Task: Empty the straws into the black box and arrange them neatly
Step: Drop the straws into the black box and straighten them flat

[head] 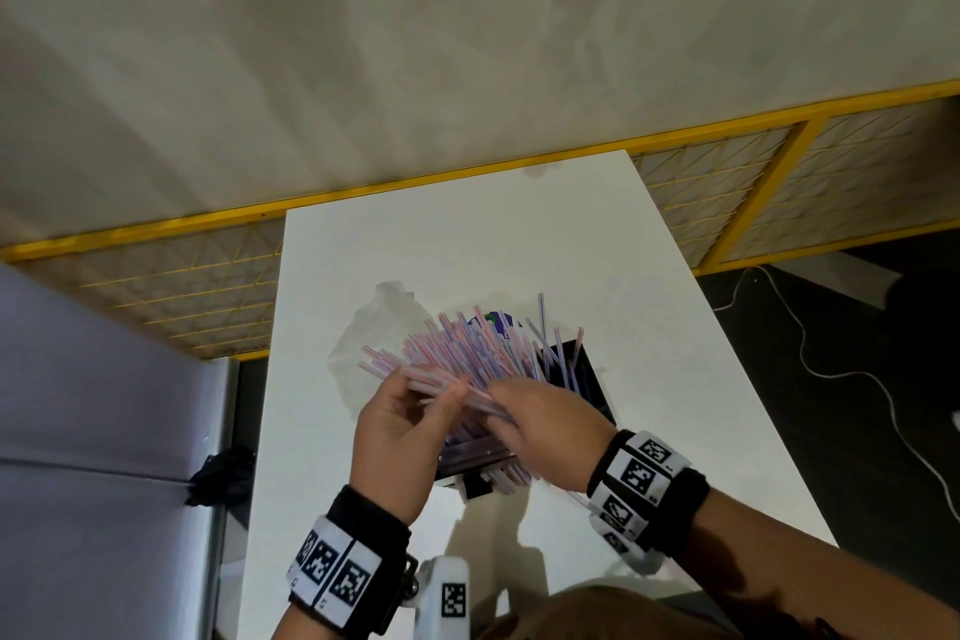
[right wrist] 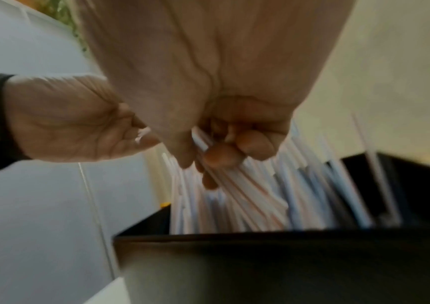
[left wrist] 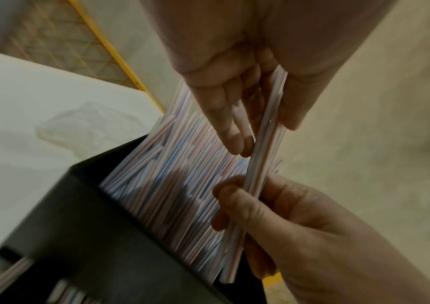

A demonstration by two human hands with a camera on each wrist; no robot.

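A black box [head: 587,379] stands in the middle of the white table [head: 649,327], crammed with red- and blue-striped straws [head: 467,353] that fan out above its rim, leaning left and away. A few straws stick out past the box's near end. Just above the near part of the box my left hand [head: 415,405] and right hand [head: 519,411] meet and hold one small bundle of straws [left wrist: 265,144]. The left hand [left wrist: 263,131] pinches it between thumb and fingers. The right hand [right wrist: 208,156] has its fingers curled round it. The box [left wrist: 91,236] interior is mostly hidden by straws.
A crumpled clear plastic bag [head: 374,327] lies on the table left of and behind the box. A yellow mesh fence [head: 727,182] runs past the table's far end. A white cable [head: 831,369] trails on the dark floor at right; a grey panel [head: 104,405] stands at left.
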